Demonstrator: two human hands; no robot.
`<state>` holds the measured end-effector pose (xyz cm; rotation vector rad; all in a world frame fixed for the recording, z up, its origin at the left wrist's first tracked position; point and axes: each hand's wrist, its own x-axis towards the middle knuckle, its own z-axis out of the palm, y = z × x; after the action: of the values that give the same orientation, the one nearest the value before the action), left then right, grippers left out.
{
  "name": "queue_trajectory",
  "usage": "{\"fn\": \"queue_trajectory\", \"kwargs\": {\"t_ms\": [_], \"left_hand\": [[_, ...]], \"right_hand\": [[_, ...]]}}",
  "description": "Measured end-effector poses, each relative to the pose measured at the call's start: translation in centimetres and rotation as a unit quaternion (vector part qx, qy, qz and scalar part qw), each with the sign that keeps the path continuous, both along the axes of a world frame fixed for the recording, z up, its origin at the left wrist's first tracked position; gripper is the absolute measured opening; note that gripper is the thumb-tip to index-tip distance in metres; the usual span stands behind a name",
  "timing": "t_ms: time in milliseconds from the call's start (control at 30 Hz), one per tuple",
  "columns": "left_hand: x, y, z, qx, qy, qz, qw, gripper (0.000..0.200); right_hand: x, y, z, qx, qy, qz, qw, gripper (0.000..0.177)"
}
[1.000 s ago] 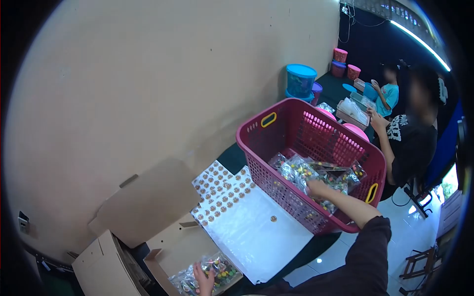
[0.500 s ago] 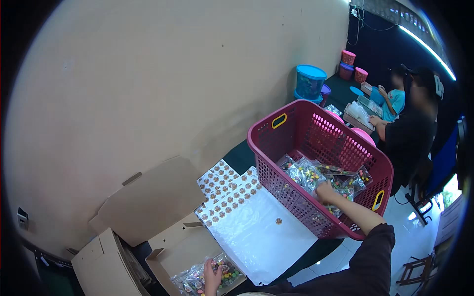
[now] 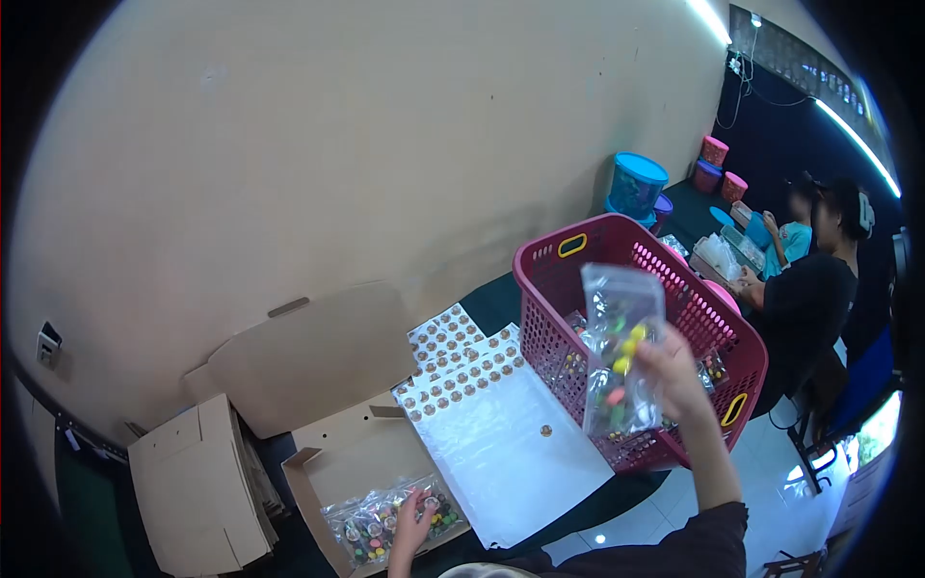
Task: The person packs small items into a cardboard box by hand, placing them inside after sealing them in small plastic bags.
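Observation:
My right hand (image 3: 677, 371) grips a clear plastic bag of colourful candies (image 3: 617, 385) by its side, holding it up in front of the maroon laundry basket (image 3: 551, 337). Green, yellow and pink pieces show through the plastic. More such bags lie inside the basket, partly hidden behind the raised one. Down at the lower left, my left hand (image 3: 412, 528) rests with its fingers apart on the filled candy bags (image 3: 361, 525) in an open cardboard box (image 3: 332, 453). Sticker sheets (image 3: 462, 385) and a white backing sheet (image 3: 511, 462) with one lone round sticker lie between box and basket.
Folded cardboard boxes (image 3: 188, 482) stand left of the open box, whose lid leans on the wall. Blue-lidded tubs (image 3: 638, 188) stand behind the basket. Two people work farther along the table at right, near pink and purple tubs (image 3: 708, 173).
My right hand has come up out of the basket with a candy bag. My left hand stays on the bags in the box. The view has shifted slightly.

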<state>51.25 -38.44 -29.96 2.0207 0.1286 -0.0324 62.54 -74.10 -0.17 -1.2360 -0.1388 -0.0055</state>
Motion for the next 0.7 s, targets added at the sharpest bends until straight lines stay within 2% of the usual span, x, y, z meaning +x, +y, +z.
{"fn": "queue_trajectory", "kwargs": {"t_ms": [67, 100, 133, 200, 300, 333, 400, 433, 467, 500, 533, 600, 633, 667, 700], "left_hand": [[0.3, -0.6, 0.6, -0.166, 0.057, -0.027, 0.984, 0.036], [0.3, -1.1, 2.1, -0.176, 0.051, -0.036, 0.982, 0.034], [0.3, -1.5, 2.7, -0.175, 0.050, -0.028, 0.983, 0.034], [0.5, -1.9, 4.0, -0.247, 0.052, -0.047, 0.967, 0.034], [0.3, -2.2, 6.9, -0.259, 0.035, -0.053, 0.964, 0.033], [0.1, -2.2, 7.5, -0.278, 0.027, -0.062, 0.958, 0.033], [-0.4, -2.2, 9.0, -0.285, 0.029, -0.048, 0.957, 0.035], [-0.7, -2.2, 10.1, -0.343, 0.058, -0.024, 0.937, 0.037], [-0.9, -2.1, 11.2, -0.400, 0.085, -0.002, 0.913, 0.040], [-1.2, -1.9, 12.3, -0.395, 0.101, 0.006, 0.913, 0.046], [-1.6, -1.5, 11.6, -0.394, 0.101, 0.010, 0.913, 0.046], [-1.8, -0.8, 10.8, -0.471, 0.117, -0.027, 0.874, 0.047], [-2.4, -0.6, 10.6, -0.500, 0.121, -0.012, 0.858, 0.044], [-2.8, -0.4, 11.1, -0.499, 0.120, -0.010, 0.858, 0.044], [-3.0, -0.1, 11.5, -0.434, 0.127, -0.040, 0.891, 0.041]], "right_hand": [[-1.5, 2.1, -2.2, 0.092, 0.124, 0.066, 0.986, 0.037], [-1.2, 2.0, -5.3, 0.151, 0.197, 0.113, 0.962, 0.036], [-1.3, 2.9, -7.0, 0.259, 0.218, 0.219, 0.915, 0.035], [-2.4, 5.5, -10.2, 0.295, 0.277, 0.194, 0.893, 0.035], [-4.5, 9.7, -10.3, 0.300, 0.292, 0.227, 0.879, 0.030], [-4.2, 9.3, -13.9, 0.279, 0.292, 0.261, 0.876, 0.028], [-5.3, 11.8, -12.0, 0.233, 0.299, 0.228, 0.897, 0.029], [-5.4, 12.7, -12.1, 0.234, 0.302, 0.234, 0.894, 0.029], [-5.5, 13.5, -12.4, 0.198, 0.280, 0.266, 0.901, 0.030], [-5.6, 14.2, -12.8, 0.162, 0.257, 0.298, 0.905, 0.030], [-5.9, 15.1, -13.4, 0.162, 0.259, 0.302, 0.903, 0.030], [-6.8, 16.7, -14.7, 0.078, 0.261, 0.262, 0.926, 0.032], [-7.3, 17.1, -15.0, 0.044, 0.252, 0.281, 0.925, 0.034], [-7.6, 17.6, -15.8, 0.008, 0.235, 0.293, 0.927, 0.036], [-7.9, 17.8, -16.4, -0.019, 0.236, 0.300, 0.924, 0.037]]}}
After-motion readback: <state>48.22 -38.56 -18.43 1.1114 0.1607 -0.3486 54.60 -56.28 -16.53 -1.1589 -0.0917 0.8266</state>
